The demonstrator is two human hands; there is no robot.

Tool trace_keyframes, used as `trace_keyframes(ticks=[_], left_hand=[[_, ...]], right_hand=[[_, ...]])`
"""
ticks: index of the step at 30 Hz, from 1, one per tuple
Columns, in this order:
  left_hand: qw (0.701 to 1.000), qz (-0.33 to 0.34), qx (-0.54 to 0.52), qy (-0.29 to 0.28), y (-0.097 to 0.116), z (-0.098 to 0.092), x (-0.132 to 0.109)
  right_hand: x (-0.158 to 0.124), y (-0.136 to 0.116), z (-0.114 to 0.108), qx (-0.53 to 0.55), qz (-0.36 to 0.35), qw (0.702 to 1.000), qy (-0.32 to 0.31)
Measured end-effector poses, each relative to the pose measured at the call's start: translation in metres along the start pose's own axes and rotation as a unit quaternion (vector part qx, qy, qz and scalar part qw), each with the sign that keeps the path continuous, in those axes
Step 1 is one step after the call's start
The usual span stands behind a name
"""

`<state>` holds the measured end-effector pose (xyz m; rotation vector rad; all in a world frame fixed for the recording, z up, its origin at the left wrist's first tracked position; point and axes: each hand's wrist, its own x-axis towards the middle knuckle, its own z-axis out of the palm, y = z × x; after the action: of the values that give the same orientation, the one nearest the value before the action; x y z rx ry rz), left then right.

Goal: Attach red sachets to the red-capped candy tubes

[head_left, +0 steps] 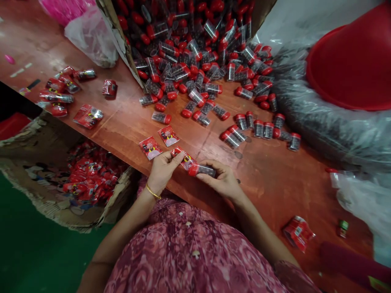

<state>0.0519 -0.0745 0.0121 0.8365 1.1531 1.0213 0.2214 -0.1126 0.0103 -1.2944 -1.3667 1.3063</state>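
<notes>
At the table (269,171), the left hand (162,170) pinches a red packet (185,160), the right hand (225,180) a tube (206,170) (red cap (192,169) toward it); crooked contact could wrinkle the packet.

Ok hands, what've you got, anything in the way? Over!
Left hand pinching printed red wrapper. Right hand holding red-capped tube, meeting the wrapper. Two flat wrappers beside left hand, apparently not blocking. Over.

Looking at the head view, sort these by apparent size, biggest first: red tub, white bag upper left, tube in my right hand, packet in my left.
1. Red tub
2. White bag
3. Tube and packet: much alike, partly finger-covered, so unranked.
</notes>
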Motion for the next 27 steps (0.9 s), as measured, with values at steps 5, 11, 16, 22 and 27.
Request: trace_keyframes(ticks=[5, 11, 16, 22, 27], left_hand=[[1.000, 0.009, -0.023, -0.016, -0.005, 0.004, -0.001], [0.999, 0.001, -0.052, -0.007, -0.014, 0.011, -0.002], [0.994, -0.040, -0.100, 0.020, -0.016, 0.019, -0.006], [0.985, -0.069, -0.156, 0.002, -0.009, 0.025, -0.007], [0.986, -0.044, -0.159, 0.018, 0.001, 0.019, 0.001]], right_hand=[[0.001, 0.004, 0.006, 0.036, 0.019, 0.998, 0.039], [0.005, 0.008, 0.011, 0.062, 0.029, 0.996, 0.065], [0.006, 0.015, 0.026, 0.058, 0.002, 0.983, 0.172], [0.008, 0.012, 0.029, 0.111, 0.044, 0.987, 0.111], [0.006, 0.007, 0.017, 0.111, 0.041, 0.992, 0.033]])
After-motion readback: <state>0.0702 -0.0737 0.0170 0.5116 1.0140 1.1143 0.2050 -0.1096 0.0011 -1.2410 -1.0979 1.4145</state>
